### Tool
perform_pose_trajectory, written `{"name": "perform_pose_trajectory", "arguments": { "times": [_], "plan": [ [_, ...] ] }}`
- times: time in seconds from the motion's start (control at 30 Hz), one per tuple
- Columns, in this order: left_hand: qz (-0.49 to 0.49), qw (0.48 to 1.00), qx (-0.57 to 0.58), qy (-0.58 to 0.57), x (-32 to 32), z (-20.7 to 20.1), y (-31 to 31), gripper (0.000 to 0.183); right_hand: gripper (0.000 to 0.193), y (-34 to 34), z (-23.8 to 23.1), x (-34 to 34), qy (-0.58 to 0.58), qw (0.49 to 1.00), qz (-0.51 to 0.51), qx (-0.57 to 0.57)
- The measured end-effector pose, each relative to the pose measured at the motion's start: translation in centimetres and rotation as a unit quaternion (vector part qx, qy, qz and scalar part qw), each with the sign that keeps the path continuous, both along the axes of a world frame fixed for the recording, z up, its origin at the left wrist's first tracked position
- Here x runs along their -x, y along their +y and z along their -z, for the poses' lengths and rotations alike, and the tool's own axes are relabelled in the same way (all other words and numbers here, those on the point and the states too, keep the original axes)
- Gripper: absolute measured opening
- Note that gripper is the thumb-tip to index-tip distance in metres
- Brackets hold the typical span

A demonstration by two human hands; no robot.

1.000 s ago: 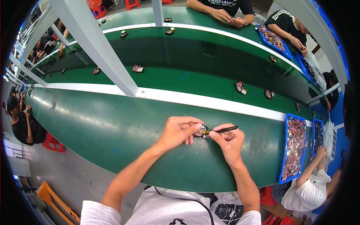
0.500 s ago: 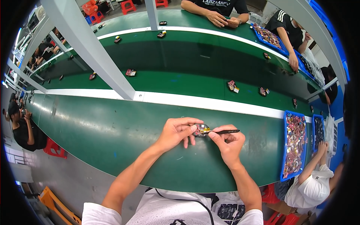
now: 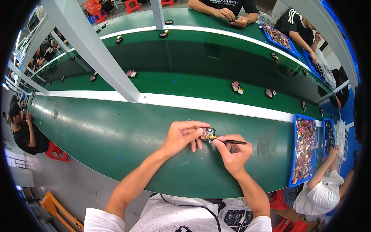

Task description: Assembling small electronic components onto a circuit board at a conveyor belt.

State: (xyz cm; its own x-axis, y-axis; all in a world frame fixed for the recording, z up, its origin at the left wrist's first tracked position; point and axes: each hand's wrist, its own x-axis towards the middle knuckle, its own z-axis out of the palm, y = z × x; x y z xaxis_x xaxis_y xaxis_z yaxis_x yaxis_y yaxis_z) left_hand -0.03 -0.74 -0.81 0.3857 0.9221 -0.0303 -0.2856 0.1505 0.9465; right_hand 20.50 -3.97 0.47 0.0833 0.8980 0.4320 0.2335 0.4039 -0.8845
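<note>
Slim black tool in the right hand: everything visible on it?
The slim black tool is narrow, straight and stick-like; its material, perhaps plastic or coated metal, is unclear. The right hand pinches it between thumb and fingers, hiding part of it. It lies nearly level in the picture, rear end pointing right, working end toward the small black-cased device in the left hand. Tip shape and contact are too small to tell.

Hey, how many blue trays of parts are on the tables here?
4. Near table, right side: a large tray and a narrower tray. Far table, right side: a left tray and a right tray. Others may be hidden.
</note>
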Motion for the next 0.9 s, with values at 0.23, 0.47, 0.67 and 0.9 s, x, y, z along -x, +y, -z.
{"name": "perform_pose_trajectory", "arguments": {
  "times": [0.23, 0.47, 0.67, 0.9],
  "plan": [
    [-0.003, 1.0, 0.011, -0.008, -0.1, -0.19, -0.05, 0.028, 0.013, 0.1, 0.01, -0.06, -0.006, 1.0, -0.007, -0.005],
    [-0.006, 1.0, 0.018, -0.012, -0.23, -0.3, -0.12, 0.029, 0.014, -0.01, 0.02, -0.14, -0.031, 0.999, -0.011, -0.031],
    [-0.011, 1.0, 0.013, -0.013, -0.19, -0.14, -0.06, 0.028, 0.014, 0.15, 0.04, -0.04, -0.041, 0.997, -0.019, -0.057],
    [-0.02, 1.0, 0.014, -0.01, -0.26, 0.06, -0.12, 0.028, 0.013, 0.16, 0.24, -0.14, -0.038, 0.999, -0.014, -0.027]
  ]
}}
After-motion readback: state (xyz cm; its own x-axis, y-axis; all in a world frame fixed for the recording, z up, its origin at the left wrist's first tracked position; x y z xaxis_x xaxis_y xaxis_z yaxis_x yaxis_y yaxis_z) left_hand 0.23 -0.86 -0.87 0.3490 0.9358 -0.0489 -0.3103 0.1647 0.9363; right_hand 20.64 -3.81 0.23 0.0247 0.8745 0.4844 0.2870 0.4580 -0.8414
